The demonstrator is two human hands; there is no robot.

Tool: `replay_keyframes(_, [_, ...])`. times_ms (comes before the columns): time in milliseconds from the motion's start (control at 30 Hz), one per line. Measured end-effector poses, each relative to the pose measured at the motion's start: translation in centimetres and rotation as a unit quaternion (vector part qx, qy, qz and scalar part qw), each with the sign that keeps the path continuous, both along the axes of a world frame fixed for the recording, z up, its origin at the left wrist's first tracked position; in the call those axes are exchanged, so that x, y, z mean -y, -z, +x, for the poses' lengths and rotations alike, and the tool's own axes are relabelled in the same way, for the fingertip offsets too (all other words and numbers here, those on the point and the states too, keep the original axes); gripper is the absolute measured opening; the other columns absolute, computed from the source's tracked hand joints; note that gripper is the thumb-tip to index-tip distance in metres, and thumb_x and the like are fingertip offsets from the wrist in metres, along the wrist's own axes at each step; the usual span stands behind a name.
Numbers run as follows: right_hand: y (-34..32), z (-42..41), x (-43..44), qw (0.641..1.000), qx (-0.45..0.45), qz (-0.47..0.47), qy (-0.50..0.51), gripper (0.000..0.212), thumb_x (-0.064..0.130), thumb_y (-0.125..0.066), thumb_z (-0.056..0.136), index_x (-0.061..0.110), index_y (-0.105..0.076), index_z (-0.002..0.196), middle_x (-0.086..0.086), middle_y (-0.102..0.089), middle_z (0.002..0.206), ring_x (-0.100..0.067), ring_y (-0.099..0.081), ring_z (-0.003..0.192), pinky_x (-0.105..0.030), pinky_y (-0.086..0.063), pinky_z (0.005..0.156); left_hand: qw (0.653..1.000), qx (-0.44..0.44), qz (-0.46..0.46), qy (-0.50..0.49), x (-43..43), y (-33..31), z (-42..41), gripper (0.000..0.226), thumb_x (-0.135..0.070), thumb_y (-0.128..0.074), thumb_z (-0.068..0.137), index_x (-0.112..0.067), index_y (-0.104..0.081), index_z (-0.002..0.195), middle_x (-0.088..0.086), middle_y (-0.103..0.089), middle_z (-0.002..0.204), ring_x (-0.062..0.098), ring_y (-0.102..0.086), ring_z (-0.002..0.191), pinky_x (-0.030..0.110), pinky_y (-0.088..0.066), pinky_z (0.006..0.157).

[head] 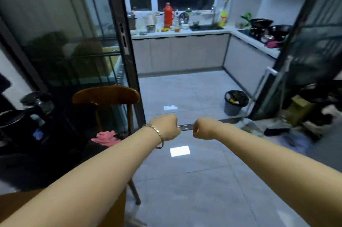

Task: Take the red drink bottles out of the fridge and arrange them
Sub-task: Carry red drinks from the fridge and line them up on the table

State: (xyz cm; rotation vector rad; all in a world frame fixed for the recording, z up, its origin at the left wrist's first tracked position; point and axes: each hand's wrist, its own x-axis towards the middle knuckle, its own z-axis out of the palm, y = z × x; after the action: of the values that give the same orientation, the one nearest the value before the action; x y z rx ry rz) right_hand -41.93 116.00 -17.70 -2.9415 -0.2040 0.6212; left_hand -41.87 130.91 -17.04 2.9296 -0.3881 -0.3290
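Brown curved-back wooden chair (106, 97) stood left; crumpled pink cloth (105, 137) just below its backrest; dark round waste bin (235, 103) well right of chair.

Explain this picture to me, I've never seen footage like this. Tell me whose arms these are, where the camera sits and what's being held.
There is no machine here: a person wears one camera on the head, looking forward and down, so the two bare arms are their own. The left hand, with a bracelet at the wrist, and the right hand are both held out as fists and hold nothing. Ahead, past a glass sliding door, is a kitchen. On the counter at the back stand a tall red bottle, pots and bowls. A bin stands at the right, a wooden chair at the left. No fridge shows plainly.
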Motion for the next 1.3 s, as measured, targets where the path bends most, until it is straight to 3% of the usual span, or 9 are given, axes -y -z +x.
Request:
replay_keyframes(100, [-0.2,-1.3,10.3,0.997,0.001,-0.003,0.075,0.029,0.018,-0.048,0.088,0.01,-0.066,0.109,-0.012,-0.067,0.108,-0.028,-0.061,0.093,-0.029,-0.047,0.076,0.995,0.0,0.006,0.095,10.4,0.1,1.4,0.015,-0.028,-0.048,0.087,-0.015,-0.056,0.088,0.011,-0.063,0.1,0.029,-0.056,0.085,0.027,-0.039,0.066])
replay_keyframes(200, [-0.6,-3.0,19.8,0.991,-0.012,-0.017,0.135,0.028,0.018,-0.047,0.089,0.005,-0.067,0.103,-0.012,-0.064,0.095,-0.026,-0.059,0.085,-0.03,-0.047,0.073,0.983,-0.001,0.021,0.183,20.4,0.4,2.0,0.015,-0.026,-0.046,0.087,-0.014,-0.055,0.091,0.012,-0.063,0.101,0.03,-0.057,0.087,0.03,-0.041,0.067])
replay_keyframes(300, [-1.0,-4.5,29.5,0.98,-0.013,-0.026,0.197,0.025,0.019,-0.047,0.09,0.004,-0.066,0.083,-0.015,-0.058,0.084,-0.03,-0.053,0.076,-0.031,-0.04,0.065,0.968,-0.01,0.018,0.251,30.5,0.2,2.6,0.014,-0.026,-0.046,0.088,-0.015,-0.054,0.088,0.011,-0.062,0.099,0.028,-0.054,0.082,0.032,-0.044,0.068])
replay_keyframes(367, [-1.4,-5.5,35.5,0.971,-0.014,-0.027,0.238,0.022,0.016,-0.047,0.09,0.006,-0.053,0.071,-0.015,-0.05,0.079,-0.028,-0.044,0.071,-0.03,-0.035,0.062,0.959,-0.007,0.01,0.283,36.9,-0.4,3.0,0.017,-0.027,-0.047,0.088,-0.012,-0.055,0.09,0.01,-0.06,0.096,0.028,-0.057,0.087,0.035,-0.047,0.073])
replay_keyframes(533, [-2.8,-6.5,48.9,0.946,-0.017,-0.04,0.321,0.024,0.019,-0.05,0.091,0.006,-0.065,0.104,-0.013,-0.061,0.099,-0.029,-0.058,0.09,-0.032,-0.046,0.073,0.938,-0.002,-0.003,0.348,51.3,-2.0,4.2,0.02,-0.029,-0.046,0.09,-0.013,-0.057,0.096,0.005,-0.059,0.091,0.026,-0.059,0.088,0.036,-0.05,0.078])
replay_keyframes(700, [-3.6,-5.6,60.6,0.915,0.009,-0.044,0.401,0.028,0.022,-0.053,0.091,0.007,-0.066,0.11,-0.01,-0.066,0.115,-0.027,-0.061,0.106,-0.031,-0.049,0.084,0.914,0.013,-0.006,0.406,64.1,-2.9,6.3,0.018,-0.027,-0.047,0.09,-0.014,-0.057,0.097,0.007,-0.061,0.103,0.027,-0.058,0.094,0.031,-0.042,0.071])
replay_keyframes(900, [-4.6,-2.4,73.7,0.871,0.04,-0.056,0.486,0.025,0.021,-0.053,0.088,0.013,-0.067,0.107,-0.007,-0.066,0.114,-0.025,-0.061,0.105,-0.032,-0.05,0.084,0.883,0.034,-0.015,0.469,78.5,-3.5,11.4,0.025,-0.031,-0.047,0.089,-0.014,-0.057,0.104,0.006,-0.059,0.115,0.027,-0.055,0.107,0.035,-0.046,0.085])
replay_keyframes(1200, [-9.2,2.5,90.5,0.802,0.089,-0.066,0.587,0.026,0.018,-0.051,0.087,0.011,-0.067,0.105,-0.006,-0.066,0.113,-0.026,-0.062,0.103,-0.033,-0.051,0.085,0.822,0.089,-0.032,0.561,99.3,-8.7,19.1,0.022,-0.028,-0.048,0.087,-0.012,-0.059,0.097,0.009,-0.063,0.111,0.029,-0.058,0.103,0.036,-0.048,0.083])
replay_keyframes(1300, [-10.7,3.7,96.1,0.793,0.095,-0.081,0.596,0.027,0.019,-0.052,0.087,0.01,-0.066,0.109,-0.009,-0.065,0.116,-0.027,-0.06,0.106,-0.034,-0.05,0.09,0.807,0.094,-0.043,0.581,106.2,-10.0,20.4,0.02,-0.026,-0.048,0.086,-0.012,-0.061,0.094,0.011,-0.064,0.108,0.029,-0.059,0.1,0.033,-0.047,0.082])
